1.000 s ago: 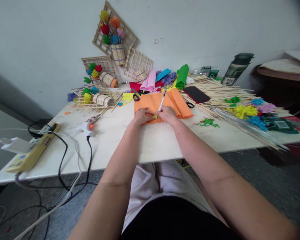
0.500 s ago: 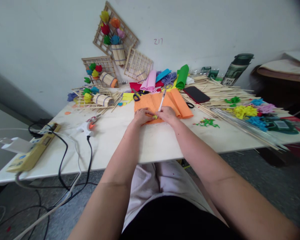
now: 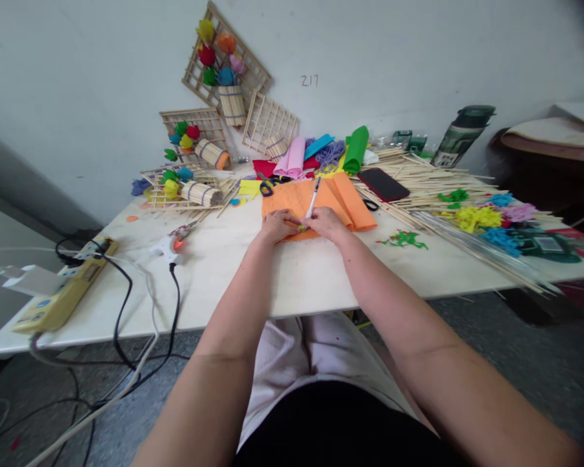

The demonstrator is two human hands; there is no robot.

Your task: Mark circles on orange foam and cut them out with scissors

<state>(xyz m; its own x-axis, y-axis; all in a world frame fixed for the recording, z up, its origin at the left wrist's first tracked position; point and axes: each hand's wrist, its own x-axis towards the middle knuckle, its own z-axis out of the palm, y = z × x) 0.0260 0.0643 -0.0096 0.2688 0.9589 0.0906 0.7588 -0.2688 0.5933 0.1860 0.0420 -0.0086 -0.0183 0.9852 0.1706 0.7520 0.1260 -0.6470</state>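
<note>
A sheet of orange crepe paper [image 3: 292,198], partly rolled at its right side, lies on the table under both hands. My right hand [image 3: 327,224] is closed round a white pen [image 3: 314,198], its upper end tilted up and away from me. At the paper's near edge my left hand [image 3: 277,227] rests with fingers bent, its tips at a small yellow round piece [image 3: 302,227] pressed on the paper. The pen's point is hidden by my right fingers, close to that piece.
Dark-handled scissors [image 3: 267,188] lie left of the paper, and a phone [image 3: 383,184] lies to the right. A glue gun [image 3: 168,248] and a power strip [image 3: 68,285] with cables are on the left. Many thin sticks [image 3: 433,178] cover the right rear.
The pen and my right fingers have shifted slightly left over the yellow piece. My left hand stays at nearly the same spot.
</note>
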